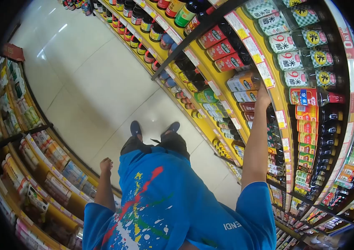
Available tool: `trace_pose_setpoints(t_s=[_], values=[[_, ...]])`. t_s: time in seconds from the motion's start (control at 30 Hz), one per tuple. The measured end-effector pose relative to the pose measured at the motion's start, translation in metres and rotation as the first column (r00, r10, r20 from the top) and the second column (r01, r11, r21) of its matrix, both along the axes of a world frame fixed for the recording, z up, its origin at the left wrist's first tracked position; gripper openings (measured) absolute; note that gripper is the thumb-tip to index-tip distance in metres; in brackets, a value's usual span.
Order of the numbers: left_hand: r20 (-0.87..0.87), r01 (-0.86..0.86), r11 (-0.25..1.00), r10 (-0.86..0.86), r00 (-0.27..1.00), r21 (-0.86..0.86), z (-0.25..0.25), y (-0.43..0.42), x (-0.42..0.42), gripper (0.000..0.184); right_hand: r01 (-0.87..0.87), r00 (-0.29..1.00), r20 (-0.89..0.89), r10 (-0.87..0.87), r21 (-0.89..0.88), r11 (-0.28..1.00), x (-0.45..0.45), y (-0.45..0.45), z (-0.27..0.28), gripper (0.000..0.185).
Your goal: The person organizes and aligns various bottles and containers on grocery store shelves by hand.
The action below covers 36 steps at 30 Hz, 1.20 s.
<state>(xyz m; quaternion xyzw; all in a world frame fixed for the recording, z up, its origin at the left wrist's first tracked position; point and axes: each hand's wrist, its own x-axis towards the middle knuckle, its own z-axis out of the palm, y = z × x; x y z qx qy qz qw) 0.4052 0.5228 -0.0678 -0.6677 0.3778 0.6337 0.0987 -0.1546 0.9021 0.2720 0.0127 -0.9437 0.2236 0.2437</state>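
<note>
Right hand (263, 98) between two and three o'clock in the head view — fingers mostly hidden, grasp impossible to tell — just beside orange-labelled container (244, 82) at two, red-labelled bottles (221, 50) at one, left hand (106, 165) loosely curled at eight.

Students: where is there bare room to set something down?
Bare: the pale tiled floor beyond the dark blue shoes, between yellow shelving and black-framed shelving; another patch lies between the blue paint-splashed shirt and yellow shelving. Crowded: the row of white-labelled clear bottles, and around the right hand, at orange-labelled containers.
</note>
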Motion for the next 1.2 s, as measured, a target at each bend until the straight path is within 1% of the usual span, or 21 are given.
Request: trace_pose_setpoints(t_s=[0.03,0.07,0.1,0.17,0.23,0.27,0.37,0.4,0.5,0.53,0.57,0.63,0.67,0.8,0.87,0.97,1.0,1.03,1.1,1.17,1.2], values=[[-0.013,-0.036,0.999,0.036,0.999,-0.013,-0.002,-0.001,0.0,0.034,-0.007,1.0,-0.008,0.007,0.001,1.0,-0.006,0.005,-0.003,0.048],[-0.033,-0.045,0.999,0.044,0.998,-0.016,-0.004,-0.002,-0.002,0.034,0.049,0.996,-0.085,-0.032,0.216,0.975,-0.012,0.01,-0.009,0.045],[-0.044,-0.05,0.999,0.049,0.998,-0.018,-0.005,-0.003,-0.008,0.034,0.122,0.984,-0.17,-0.055,0.413,0.903,-0.016,0.012,-0.013,0.044],[-0.062,-0.039,0.998,0.036,0.997,-0.044,-0.003,-0.005,-0.019,0.034,0.151,0.975,-0.21,-0.07,0.401,0.904,-0.02,0.021,-0.023,0.045],[-0.108,-0.061,0.998,0.057,0.992,-0.032,-0.007,-0.005,-0.03,0.035,0.123,0.982,-0.186,-0.029,0.519,0.846,-0.017,0.017,-0.016,0.043],[-0.145,-0.084,0.996,0.08,0.986,-0.019,-0.008,-0.005,-0.037,0.036,0.154,0.986,-0.045,-0.159,0.603,0.783,-0.016,0.014,-0.011,0.044],[-0.159,-0.088,0.996,0.085,0.984,-0.014,0.006,0.001,-0.058,0.038,0.17,0.979,-0.031,-0.199,0.66,0.732,-0.003,-0.006,0.006,0.04],[-0.171,-0.086,0.996,0.081,0.982,-0.02,0.011,0.002,-0.064,0.038,0.173,0.972,-0.229,-0.043,0.583,0.794,-0.015,0.009,-0.012,0.038],[-0.203,-0.055,0.998,0.049,0.978,-0.021,0.021,0.004,-0.072,0.038,0.216,0.975,-0.18,-0.133,0.606,0.765,-0.019,0.008,-0.018,0.039],[-0.199,-0.047,0.999,0.041,0.979,-0.028,0.023,0.005,-0.073,0.037,0.195,0.981,-0.128,-0.149,0.543,0.817,-0.014,0.002,-0.012,0.04],[-0.193,-0.04,0.999,0.032,0.981,-0.033,0.025,0.005,-0.073,0.037,0.197,0.98,-0.132,-0.148,0.54,0.819,-0.013,0.001,-0.011,0.04],[-0.174,-0.031,0.999,0.023,0.984,-0.044,0.027,0.004,-0.071,0.036,0.171,0.981,-0.176,-0.088,0.544,0.821,-0.013,0.001,-0.012,0.039],[-0.152,-0.022,0.998,0.014,0.988,-0.053,0.028,0.005,-0.069,0.035,0.167,0.973,-0.218,-0.069,0.474,0.864,-0.015,0.002,-0.014,0.037],[-0.113,-0.002,1.0,-0.001,0.994,-0.031,0.01,0.001,-0.045,0.034,0.139,0.976,-0.213,-0.035,0.497,0.857,-0.014,0.0,-0.011,0.034],[-0.075,0.004,1.0,-0.005,0.997,-0.011,0.001,-0.003,-0.038,0.034,0.088,0.992,-0.116,-0.057,0.283,0.955,-0.005,-0.015,0.002,0.03],[-0.097,-0.037,0.999,0.035,0.995,-0.02,0.017,-0.006,-0.039,0.034,0.06,0.998,-0.035,-0.053,0.247,0.967,-0.01,-0.016,0.0,0.028],[-0.102,-0.036,0.999,0.034,0.994,-0.021,0.019,-0.007,-0.04,0.034,0.076,0.993,0.06,-0.104,0.36,0.93,-0.012,-0.015,0.0,0.028],[-0.112,-0.053,0.998,0.05,0.992,-0.023,0.021,-0.008,-0.041,0.035,0.078,0.993,0.053,-0.104,0.359,0.93,-0.015,-0.015,0.0,0.028],[-0.127,-0.071,0.997,0.068,0.99,-0.024,0.021,-0.007,-0.044,0.035,0.11,0.983,0.119,-0.139,0.222,0.969,-0.02,-0.019,-0.003,0.029],[-0.149,-0.095,0.995,0.091,0.985,-0.014,0.019,-0.008,-0.044,0.035,0.089,0.982,0.148,-0.12,0.206,0.974,-0.023,-0.019,-0.004,0.03],[-0.153,-0.095,0.995,0.091,0.984,-0.016,0.022,-0.007,-0.046,0.035,0.09,0.981,0.16,-0.114,0.152,0.984,-0.015,-0.03,0.003,0.031]])
